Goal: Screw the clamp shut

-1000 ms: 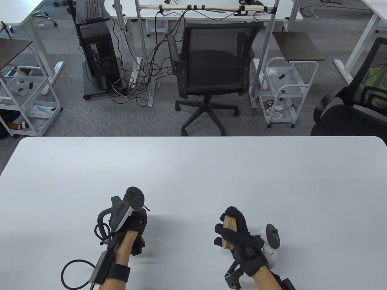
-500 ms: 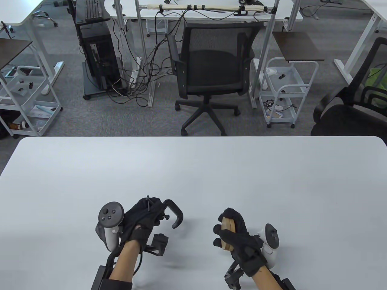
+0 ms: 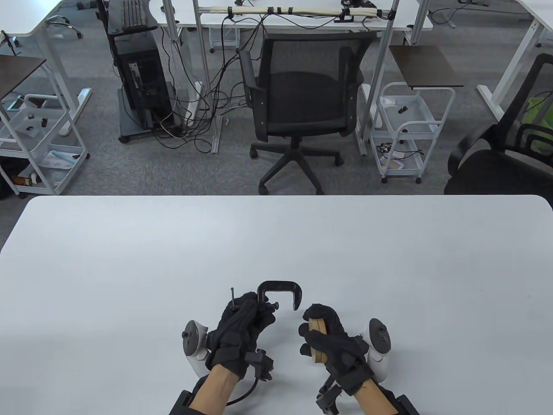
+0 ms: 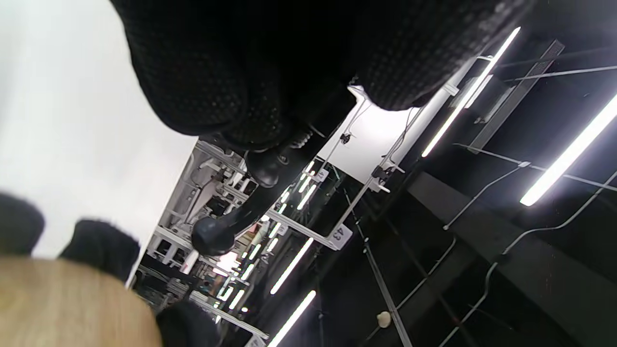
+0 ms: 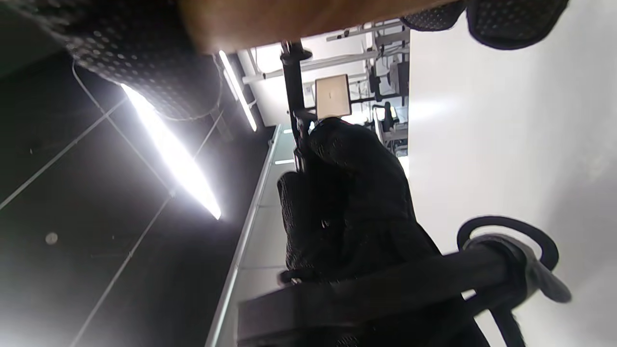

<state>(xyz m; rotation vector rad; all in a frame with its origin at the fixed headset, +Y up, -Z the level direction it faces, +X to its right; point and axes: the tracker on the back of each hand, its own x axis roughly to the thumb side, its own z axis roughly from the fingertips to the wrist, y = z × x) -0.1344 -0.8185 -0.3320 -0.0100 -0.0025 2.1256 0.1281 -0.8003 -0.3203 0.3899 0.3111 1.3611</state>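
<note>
A black metal C-clamp (image 3: 280,291) is held above the white table (image 3: 276,242), its open jaw facing down and toward me. My left hand (image 3: 240,322) grips it at the screw end; the thin screw handle (image 3: 232,298) sticks up past the knuckles. In the left wrist view the screw's round pad (image 4: 212,236) shows below my gloved fingers (image 4: 231,72). My right hand (image 3: 322,335) holds two stacked round wooden pieces (image 3: 318,346) on edge, just right of the clamp's free jaw tip. The right wrist view shows the wood (image 5: 299,17) at the top and my left hand (image 5: 352,193).
A black office chair (image 3: 298,99) stands beyond the table's far edge. White carts (image 3: 406,129) and other desks stand further back. Cables hang from my left wrist (image 3: 248,391).
My left hand has turned over and moved right with the clamp, bringing its jaw up close to the wooden pieces. My right hand has shifted slightly left, holding the wood as before.
</note>
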